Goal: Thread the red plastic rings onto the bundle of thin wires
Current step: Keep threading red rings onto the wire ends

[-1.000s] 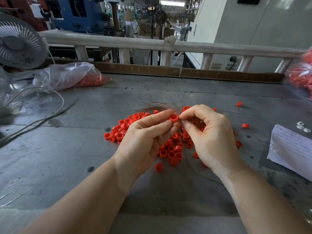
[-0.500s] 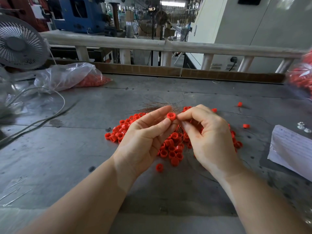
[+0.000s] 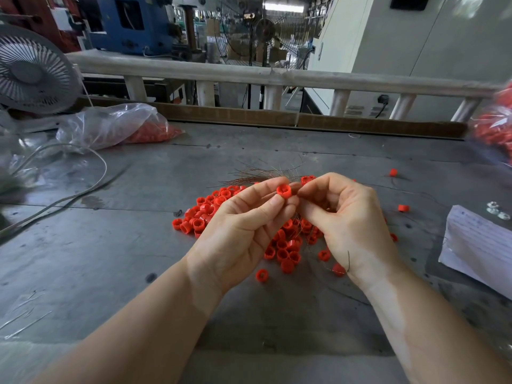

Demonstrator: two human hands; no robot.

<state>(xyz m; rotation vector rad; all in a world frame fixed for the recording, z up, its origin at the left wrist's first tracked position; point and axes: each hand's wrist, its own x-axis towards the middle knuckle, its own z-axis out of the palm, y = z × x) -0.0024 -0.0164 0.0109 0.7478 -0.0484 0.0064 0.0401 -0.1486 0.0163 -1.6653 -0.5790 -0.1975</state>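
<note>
My left hand (image 3: 243,225) pinches one red plastic ring (image 3: 284,190) between thumb and fingertips, its hole facing me. My right hand (image 3: 343,217) is curled beside it, fingertips almost touching the ring; a thin wire (image 3: 348,261) runs down past its wrist, so it seems to pinch wire. A fanned bundle of thin wires (image 3: 260,173) lies on the table just behind the hands. A pile of several red rings (image 3: 205,212) spreads on the grey table under and left of the hands.
A clear bag with red rings (image 3: 122,128) lies back left beside a fan (image 3: 33,70) and its cable (image 3: 69,195). Another bag of red parts (image 3: 496,128) is at the right edge. Lined paper (image 3: 479,242) lies right. Stray rings (image 3: 403,208) dot the table (image 3: 110,259).
Both hands have risen slightly with the ring. The right fingertips, which touched the ring before, now sit just beside it.
</note>
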